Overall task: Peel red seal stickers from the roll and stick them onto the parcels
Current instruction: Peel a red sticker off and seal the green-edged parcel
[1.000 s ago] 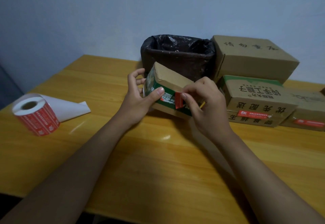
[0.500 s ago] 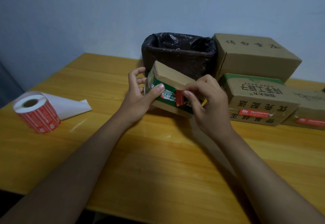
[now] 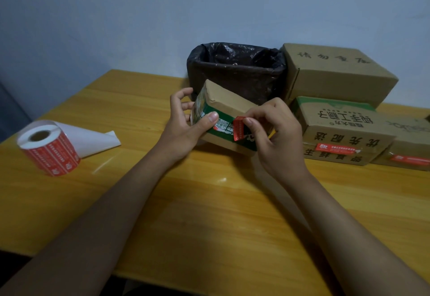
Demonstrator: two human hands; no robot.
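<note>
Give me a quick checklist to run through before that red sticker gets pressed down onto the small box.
1. Small parcel steadied by the left hand, thumb on its front: ok.
2. Red seal sticker pinched in the right hand: ok.
3. Sticker lying flat on the box: not ok, it is bent outward.
4. Sticker crossing the box's seam: cannot tell.
5. Sticker roll on the table for the next parcel: ok.
</note>
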